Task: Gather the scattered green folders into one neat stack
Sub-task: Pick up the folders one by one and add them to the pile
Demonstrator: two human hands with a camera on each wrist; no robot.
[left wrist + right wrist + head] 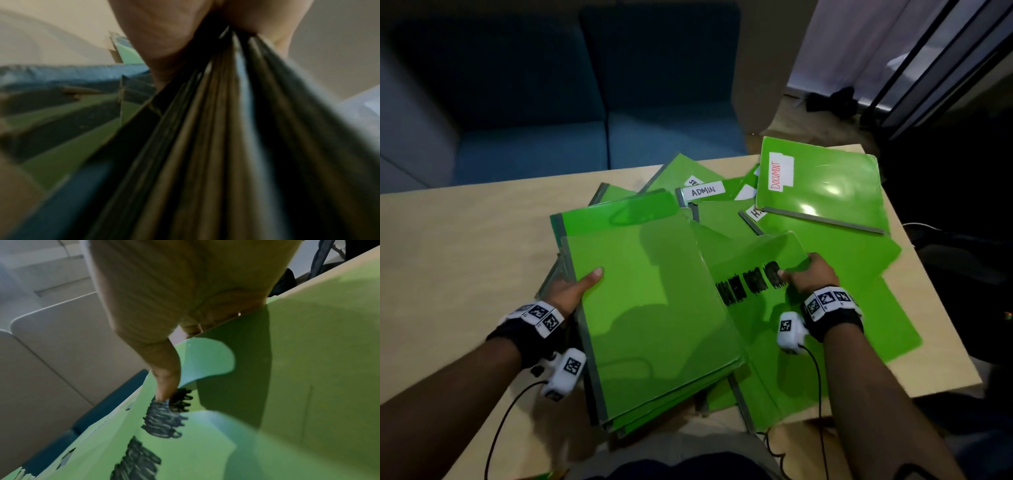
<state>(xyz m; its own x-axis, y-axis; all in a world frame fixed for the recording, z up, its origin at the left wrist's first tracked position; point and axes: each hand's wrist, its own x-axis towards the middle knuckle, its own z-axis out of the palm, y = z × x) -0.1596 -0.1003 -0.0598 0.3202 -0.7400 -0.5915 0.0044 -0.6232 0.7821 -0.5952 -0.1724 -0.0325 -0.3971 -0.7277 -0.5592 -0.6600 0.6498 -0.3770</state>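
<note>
Head view. I see the left hand (571,291) grasping a stack of green folders (654,318) at its grey-taped spine edge, thumb laid flat on the top cover and the fingers hidden beneath. The stack sits at the near edge of the wooden table (458,246), partly overhanging it toward me. My right hand (810,277) pinches the far edge of a scribbled folder (763,274), thumb on the cover beside the black scribble marks, the fingers tucked behind the edge; this folder overlaps the stack's right side. Further folders lie fanned across the table beyond: one labelled DOCUMENT (822,185) at the far right, one labelled ADMIN (703,189) behind the stack, and a plain folder (876,308) under my right forearm. A blue sofa (530,102) stands behind the table.

Left wrist view. The picture is blurred. The left hand (174,29) clamps the layered edges of the stack (226,129), which fan toward the lens; other green folders (68,146) lie lower left.

Right wrist view. The right hand (164,296) holds the scribbled folder (185,443), thumb tip pressed on the scribbles; the cover curls up beside the thumb. The plain folder (318,361) lies below, against the table's edge (329,267).
</note>
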